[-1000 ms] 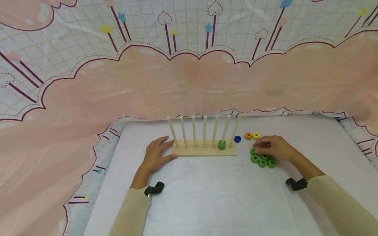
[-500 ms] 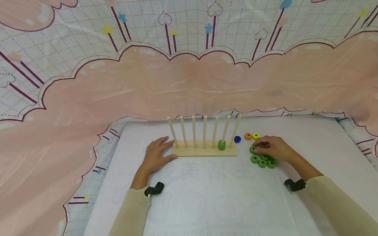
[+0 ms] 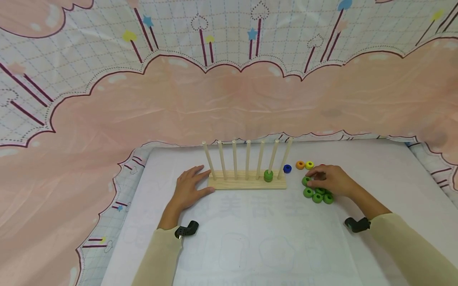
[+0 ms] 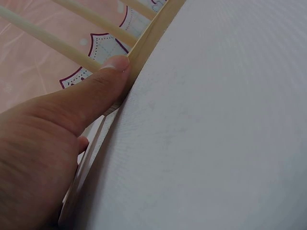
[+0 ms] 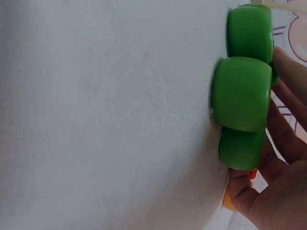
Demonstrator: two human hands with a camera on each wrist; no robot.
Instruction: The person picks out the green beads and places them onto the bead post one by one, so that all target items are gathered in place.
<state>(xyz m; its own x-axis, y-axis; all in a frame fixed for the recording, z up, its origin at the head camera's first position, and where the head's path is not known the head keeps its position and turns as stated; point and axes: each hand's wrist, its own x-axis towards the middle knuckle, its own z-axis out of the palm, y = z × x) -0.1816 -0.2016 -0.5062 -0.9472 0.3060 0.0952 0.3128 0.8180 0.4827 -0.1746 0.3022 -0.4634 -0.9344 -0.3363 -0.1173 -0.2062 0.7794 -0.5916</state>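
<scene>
Apparently, the step in hand was picking up a green bead (image 3: 305,181) to thread onto the rack (image 3: 236,184). As I judged it, the next move called for lifting that bead clear of the other green beads (image 3: 317,198), carrying it left and lowering its hole over a peg — perhaps the sixth peg (image 3: 273,157), where green sat at the bottom (one bead or two, I couldn't tell).

The right hand (image 3: 333,179) had its grip drawn in, thumb and fingertip seemingly pinching the green bead at the far left corner of the cluster, only part of it showing. The left hand (image 3: 189,188) had its grip spread wide and held no bead; its thumb lay on the rack's front edge and its fingers by the left end — a brace, it seemed. The rack stood on the desk (image 3: 257,234), a blue bead (image 3: 287,169) just beside its right end, orange (image 3: 299,165) and yellow (image 3: 309,165) beads farther right, and a red one (image 5: 253,174) mostly hidden.
</scene>
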